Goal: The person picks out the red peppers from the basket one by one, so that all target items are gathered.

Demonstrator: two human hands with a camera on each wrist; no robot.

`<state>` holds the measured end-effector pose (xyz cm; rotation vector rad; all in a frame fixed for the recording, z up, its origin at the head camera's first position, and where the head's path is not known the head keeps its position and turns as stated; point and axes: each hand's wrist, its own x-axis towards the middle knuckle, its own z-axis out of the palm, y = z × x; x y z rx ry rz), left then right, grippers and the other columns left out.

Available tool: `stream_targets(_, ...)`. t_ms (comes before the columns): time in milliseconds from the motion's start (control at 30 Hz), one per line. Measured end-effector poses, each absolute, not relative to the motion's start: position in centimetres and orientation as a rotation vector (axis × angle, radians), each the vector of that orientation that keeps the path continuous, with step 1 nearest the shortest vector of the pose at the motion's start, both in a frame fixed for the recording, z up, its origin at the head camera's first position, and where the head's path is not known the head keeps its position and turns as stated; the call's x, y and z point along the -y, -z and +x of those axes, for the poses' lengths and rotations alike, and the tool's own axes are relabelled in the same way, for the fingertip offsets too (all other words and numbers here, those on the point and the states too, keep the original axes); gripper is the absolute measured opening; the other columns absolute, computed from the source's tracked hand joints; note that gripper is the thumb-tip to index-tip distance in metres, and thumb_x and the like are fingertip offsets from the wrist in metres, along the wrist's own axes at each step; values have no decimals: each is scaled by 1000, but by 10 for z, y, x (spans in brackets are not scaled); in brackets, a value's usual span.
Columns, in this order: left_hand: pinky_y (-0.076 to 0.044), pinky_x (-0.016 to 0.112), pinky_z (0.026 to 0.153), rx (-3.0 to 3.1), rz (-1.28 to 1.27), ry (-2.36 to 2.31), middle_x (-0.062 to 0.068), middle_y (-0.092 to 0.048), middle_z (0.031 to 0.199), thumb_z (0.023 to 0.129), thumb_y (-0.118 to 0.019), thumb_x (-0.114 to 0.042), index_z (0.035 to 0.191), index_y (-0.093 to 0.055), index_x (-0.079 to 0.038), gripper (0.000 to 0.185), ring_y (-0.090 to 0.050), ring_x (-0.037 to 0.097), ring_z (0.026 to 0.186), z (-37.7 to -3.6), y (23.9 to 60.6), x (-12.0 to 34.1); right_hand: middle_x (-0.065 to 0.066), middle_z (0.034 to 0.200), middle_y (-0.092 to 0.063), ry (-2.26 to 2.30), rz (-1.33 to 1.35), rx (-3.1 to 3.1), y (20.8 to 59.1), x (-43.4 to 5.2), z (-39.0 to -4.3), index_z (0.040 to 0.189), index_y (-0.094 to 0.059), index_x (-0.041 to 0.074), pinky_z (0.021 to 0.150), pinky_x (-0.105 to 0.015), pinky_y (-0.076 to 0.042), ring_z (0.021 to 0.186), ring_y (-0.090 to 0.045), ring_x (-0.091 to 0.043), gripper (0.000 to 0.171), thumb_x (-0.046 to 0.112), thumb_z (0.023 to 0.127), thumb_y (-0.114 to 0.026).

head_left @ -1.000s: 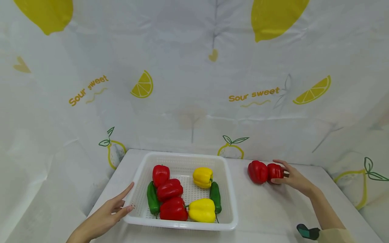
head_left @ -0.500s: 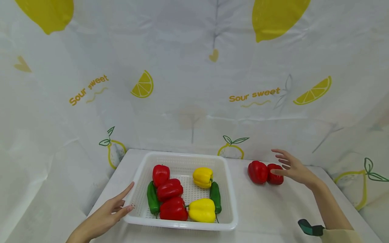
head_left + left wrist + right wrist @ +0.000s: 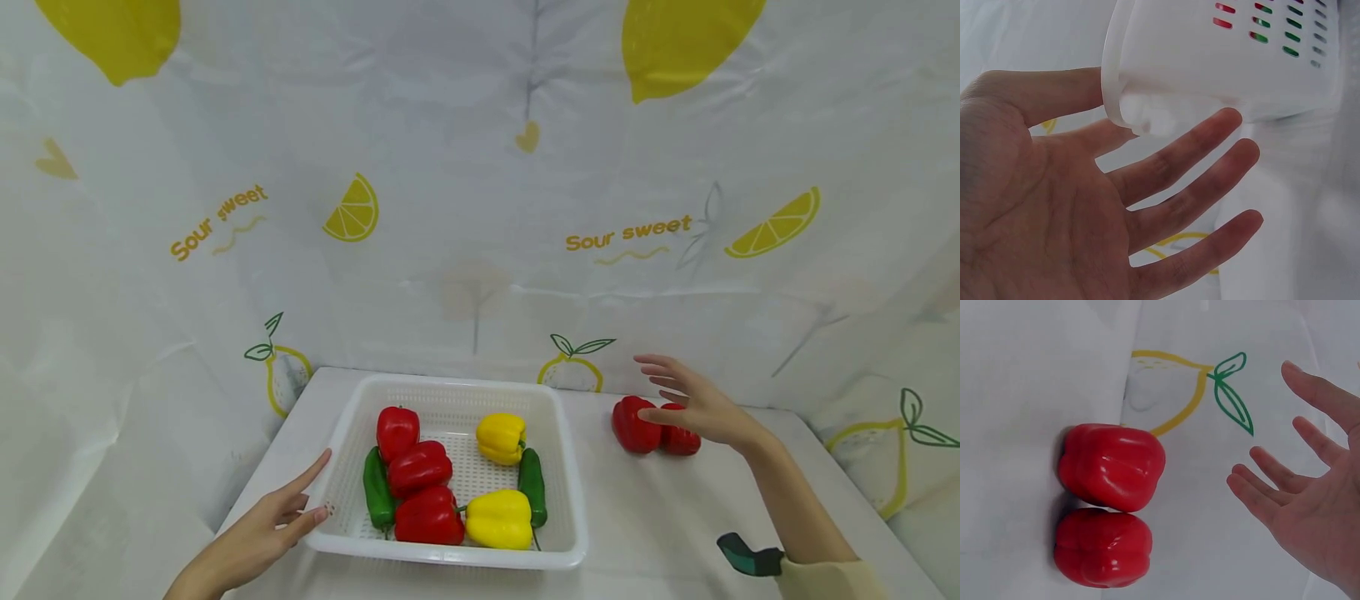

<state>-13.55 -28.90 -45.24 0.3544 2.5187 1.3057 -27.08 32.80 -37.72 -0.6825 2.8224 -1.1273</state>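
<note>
We see our right hand (image 3: 697, 406) lifted above the table (image 3: 660, 517), fingers spread and straight, holding nothing. It hovers over two red peppers that lie side by side on the table to the right of the basket (image 3: 570, 500). The left pepper (image 3: 633, 423) shows whole; the right pepper (image 3: 681, 439) sits partly behind our palm in the head view. In the right wrist view the two peppers touch each other, and our fingers (image 3: 1260, 497) stay clear of both, with bare cloth between them and the fruit.

Our left hand (image 3: 258, 533) rests at the near left corner of the basket, fingers straight and relaxed. In the left wrist view the basket rim (image 3: 1110, 81) crosses in front of our fingers (image 3: 1210, 181); we cannot tell for sure whether they touch it, but none curls round it.

Inside the basket lie three red peppers (image 3: 418, 468), packed close at the left and middle, with a green pepper (image 3: 375, 492) along their left side. A yellow pepper (image 3: 500, 437) sits toward the back right, a second yellow one (image 3: 498, 521) at the front, and another green pepper (image 3: 531, 486) lies between them by the right wall. A white sheet printed with lemons (image 3: 675, 42) hangs behind the table.
</note>
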Motion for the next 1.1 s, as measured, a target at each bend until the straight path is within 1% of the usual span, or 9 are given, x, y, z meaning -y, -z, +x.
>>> stream_targets(67, -55, 20, 86, -2514, 355, -1313, 19, -75, 132, 111, -61, -31, 176, -14, -14, 82, -73, 42, 123, -136, 453, 289, -29, 163, -44, 1126, -719, -2818, 374, -323, -270, 164, -36, 7, 100, -42, -66, 144, -48, -60, 87, 19, 92, -85)
stream_targets(167, -56, 20, 85, -2499, 351, -1328, 20, -75, 133, 111, -61, -30, 176, -14, -14, 82, -72, 43, 124, -136, 453, 290, -27, 162, -46, 1146, -773, -2795, 371, -314, -270, 163, -38, 7, 98, -20, -59, 143, -50, -58, 84, 17, 93, -84)
stream_targets(233, -56, 20, 83, -2489, 335, -1334, 20, -74, 132, 111, -62, -30, 176, -13, -15, 82, -72, 44, 123, -135, 453, 291, -25, 162, -47, 1171, -810, -2772, 369, -308, -269, 162, -39, 7, 99, -13, -53, 143, -50, -57, 81, 16, 94, -83)
stream_targets(367, -57, 21, 82, -2468, 314, -1346, 22, -73, 133, 111, -62, -30, 176, -13, -16, 83, -72, 44, 122, -136, 452, 291, -24, 160, -50, 1209, -882, -2738, 367, -294, -268, 160, -42, 7, 102, -11, -51, 142, -51, -55, 78, 15, 95, -82)
stream_targets(467, -58, 22, 82, -2449, 315, -1364, 22, -72, 135, 111, -62, -29, 176, -12, -16, 83, -72, 44, 123, -136, 452, 291, -24, 161, -50, 1209, -910, -2727, 367, -283, -268, 160, -44, 8, 106, -18, -56, 143, -51, -56, 77, 15, 94, -83)
stream_targets(567, -60, 23, 82, -2426, 320, -1385, 23, -72, 135, 111, -61, -28, 176, -11, -15, 82, -71, 43, 124, -136, 453, 291, -24, 162, -50, 1179, -926, -2726, 366, -271, -268, 160, -45, 9, 110, -41, -61, 145, -52, -56, 77, 17, 94, -84)
stream_targets(667, -63, 29, 83, -2400, 306, -1403, 22, -71, 134, 111, -61, -28, 176, -11, -16, 83, -72, 40, 122, -137, 453, 292, -24, 163, -51, 1149, -934, -2723, 364, -260, -268, 160, -46, 9, 109, -64, -57, 145, -54, -54, 78, 20, 94, -85)
stream_targets(867, -68, 49, 87, -2329, 241, -1491, 29, -67, 138, 110, -64, -27, 175, -15, -16, 83, -73, 35, 119, -141, 457, 294, -23, 162, -53, 1141, -1016, -2669, 358, -240, -269, 159, -47, 8, 108, -70, -55, 142, -56, -55, 75, 21, 95, -84)
stream_targets(1100, -68, 39, 85, -2223, 223, -1642, 26, -68, 137, 109, -65, -23, 175, -17, -16, 82, -76, 21, 109, -143, 462, 296, -18, 163, -53, 1147, -1082, -2560, 355, -214, -273, 159, -48, 12, 115, -66, -52, 146, -55, -51, 75, 22, 95, -85)
